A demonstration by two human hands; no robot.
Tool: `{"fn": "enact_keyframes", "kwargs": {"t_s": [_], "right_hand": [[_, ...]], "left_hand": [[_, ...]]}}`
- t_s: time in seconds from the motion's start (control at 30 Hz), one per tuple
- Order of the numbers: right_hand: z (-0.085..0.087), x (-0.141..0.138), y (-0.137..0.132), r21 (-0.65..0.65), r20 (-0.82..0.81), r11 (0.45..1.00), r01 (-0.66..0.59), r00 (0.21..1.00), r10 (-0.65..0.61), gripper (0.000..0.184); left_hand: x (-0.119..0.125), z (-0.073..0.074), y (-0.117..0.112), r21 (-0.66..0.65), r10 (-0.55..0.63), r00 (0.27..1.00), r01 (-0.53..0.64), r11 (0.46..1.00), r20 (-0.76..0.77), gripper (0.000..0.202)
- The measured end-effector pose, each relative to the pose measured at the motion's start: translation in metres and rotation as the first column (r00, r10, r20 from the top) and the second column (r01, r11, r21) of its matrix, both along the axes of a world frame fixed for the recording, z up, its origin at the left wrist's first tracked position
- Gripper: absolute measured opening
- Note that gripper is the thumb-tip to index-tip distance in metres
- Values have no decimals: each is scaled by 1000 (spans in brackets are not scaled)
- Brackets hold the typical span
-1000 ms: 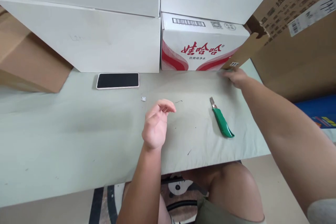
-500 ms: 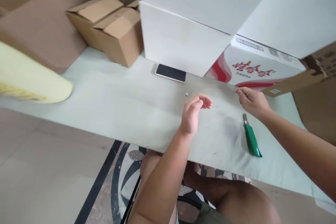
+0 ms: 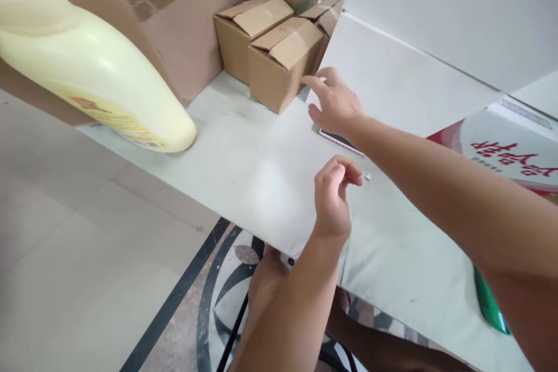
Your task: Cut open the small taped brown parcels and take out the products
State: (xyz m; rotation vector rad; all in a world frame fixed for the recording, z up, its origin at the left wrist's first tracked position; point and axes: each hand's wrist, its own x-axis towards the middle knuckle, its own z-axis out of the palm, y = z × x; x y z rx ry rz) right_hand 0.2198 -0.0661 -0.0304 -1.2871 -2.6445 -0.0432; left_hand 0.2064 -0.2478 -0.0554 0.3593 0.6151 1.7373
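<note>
My right hand is stretched over the table with thumb and fingers spread, and nothing shows in it. It is near the front cardboard box and partly covers a phone lying on the pale table cover. Lower down, my left hand hovers with fingers curled and thumb against them; whatever it may hold is hidden. A tiny white scrap lies just right of its fingertips. Under my right forearm, a green-handled tool shows only in part.
A pale yellow bottle looms large at left. Behind it stands a big cardboard carton, with several small boxes beside it. White boxes and a red-and-white carton line the table's back right. The table's front edge runs above my legs.
My right hand has swung left from above the green-handled tool to the phone, and its fingers have opened. My left hand keeps its curl. The view has turned left.
</note>
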Motion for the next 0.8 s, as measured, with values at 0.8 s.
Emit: {"fn": "enact_keyframes", "kwargs": {"t_s": [0.8], "right_hand": [[2, 24, -80, 203, -6, 977, -66, 998, 68, 58]], "left_hand": [[-42, -2, -5, 83, 536, 769, -544, 835, -347, 26]]}}
